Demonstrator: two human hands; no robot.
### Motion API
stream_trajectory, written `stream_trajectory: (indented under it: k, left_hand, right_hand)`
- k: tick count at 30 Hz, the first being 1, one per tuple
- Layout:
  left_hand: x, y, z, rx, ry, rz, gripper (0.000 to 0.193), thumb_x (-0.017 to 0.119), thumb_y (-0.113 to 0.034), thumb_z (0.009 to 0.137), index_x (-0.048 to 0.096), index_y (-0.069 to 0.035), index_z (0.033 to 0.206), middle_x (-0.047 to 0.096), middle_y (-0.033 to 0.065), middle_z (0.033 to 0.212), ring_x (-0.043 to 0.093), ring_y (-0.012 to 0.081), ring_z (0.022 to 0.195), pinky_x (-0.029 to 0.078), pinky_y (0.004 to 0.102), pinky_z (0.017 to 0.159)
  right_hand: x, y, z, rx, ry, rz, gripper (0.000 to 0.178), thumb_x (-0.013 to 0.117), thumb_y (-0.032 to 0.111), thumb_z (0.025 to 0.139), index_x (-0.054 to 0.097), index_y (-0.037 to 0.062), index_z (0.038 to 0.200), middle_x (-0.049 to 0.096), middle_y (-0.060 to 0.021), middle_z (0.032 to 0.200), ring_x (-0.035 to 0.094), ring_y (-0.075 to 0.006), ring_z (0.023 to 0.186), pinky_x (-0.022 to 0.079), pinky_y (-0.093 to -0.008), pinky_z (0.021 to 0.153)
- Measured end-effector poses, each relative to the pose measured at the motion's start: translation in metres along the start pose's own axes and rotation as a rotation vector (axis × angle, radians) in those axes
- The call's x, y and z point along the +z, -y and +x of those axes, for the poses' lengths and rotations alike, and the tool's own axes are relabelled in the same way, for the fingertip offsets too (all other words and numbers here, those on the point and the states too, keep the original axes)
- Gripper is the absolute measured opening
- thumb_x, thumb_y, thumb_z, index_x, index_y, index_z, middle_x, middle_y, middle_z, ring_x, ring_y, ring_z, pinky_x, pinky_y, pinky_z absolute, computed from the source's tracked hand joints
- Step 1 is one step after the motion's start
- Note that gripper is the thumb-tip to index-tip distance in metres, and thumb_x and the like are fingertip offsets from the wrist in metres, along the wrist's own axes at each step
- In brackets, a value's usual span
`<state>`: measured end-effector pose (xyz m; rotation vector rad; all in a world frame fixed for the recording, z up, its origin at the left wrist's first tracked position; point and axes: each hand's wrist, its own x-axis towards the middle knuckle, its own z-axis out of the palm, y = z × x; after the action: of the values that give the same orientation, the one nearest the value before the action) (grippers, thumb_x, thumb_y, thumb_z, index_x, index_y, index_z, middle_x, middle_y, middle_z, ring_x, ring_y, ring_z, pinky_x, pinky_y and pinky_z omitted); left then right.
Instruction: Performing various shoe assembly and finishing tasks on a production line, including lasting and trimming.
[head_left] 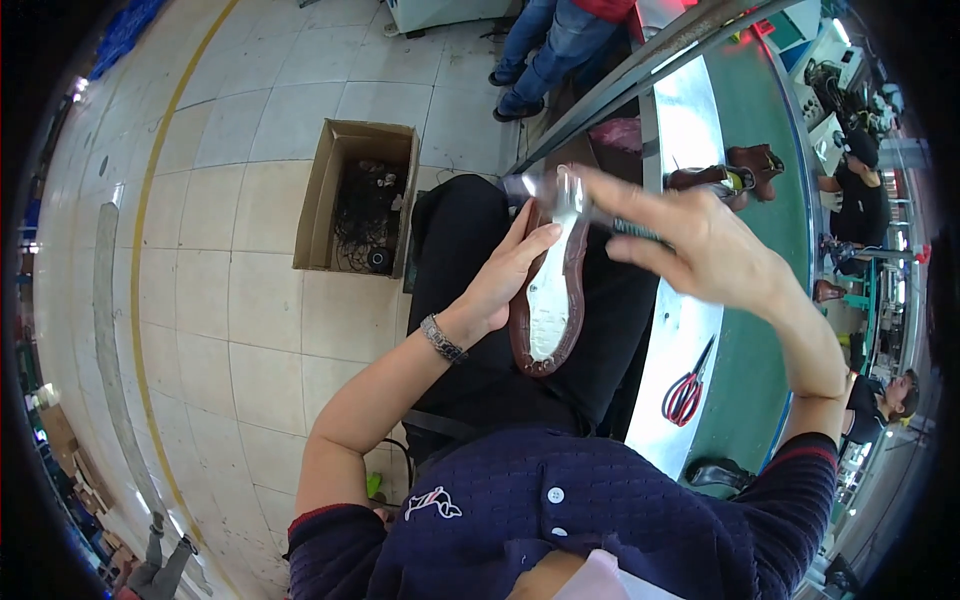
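Note:
A brown leather shoe upper (pixel 576 285) lies bottom up across my lap. Its pale insole (pixel 548 318) faces me, with the leather edge folded over all round it. My left hand (pixel 507 272) grips the shoe from its left side, thumb pressed on the insole near the far, narrow end. Over that far end, my right hand (pixel 690 235) is closed round the dark ridged handle of a hammer (pixel 640 232). The hammer's metal head is smeared by motion, so whether it touches the shoe cannot be told.
An open cardboard box (pixel 312 215) with dark scraps stands on the tiled floor at left. Along my right runs a metal ledge (pixel 655 370) holding red-handled scissors (pixel 684 397), beside a green conveyor (pixel 750 330) carrying brown shoes (pixel 757 170). A metal bar (pixel 640 75) slants across ahead.

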<state>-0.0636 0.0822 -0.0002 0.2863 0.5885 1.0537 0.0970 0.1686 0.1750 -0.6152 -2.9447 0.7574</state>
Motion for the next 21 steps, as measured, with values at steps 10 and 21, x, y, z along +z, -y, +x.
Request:
stream_trajectory:
  k: [10,21]
  left_hand:
    - [-0.004,-0.010,0.005,0.010,0.058,0.084,0.070,0.057,-0.025,0.097,0.018,-0.014,0.154,0.047,0.0049,0.138,0.049,0.0122,0.121,0.041,0.0289,0.100]
    - [-0.009,-0.018,0.004,-0.125,0.064,0.051,0.071,0.065,-0.012,0.091,0.026,-0.014,0.151,0.058,0.0024,0.119,0.060,0.0098,0.100,0.052,0.0287,0.086]
  right_hand:
    - [0.024,-0.023,0.004,0.157,-0.065,-0.088,0.068,0.062,0.015,0.090,0.030,0.0209,0.149,0.063,-0.0212,0.073,0.063,-0.0397,0.064,0.050,-0.0472,0.058]
    - [0.057,-0.036,-0.009,0.307,0.201,-0.203,0.062,0.056,0.026,0.095,0.028,0.0270,0.150,0.061,-0.0159,0.061,0.063,-0.0337,0.056,0.051,-0.0425,0.053]
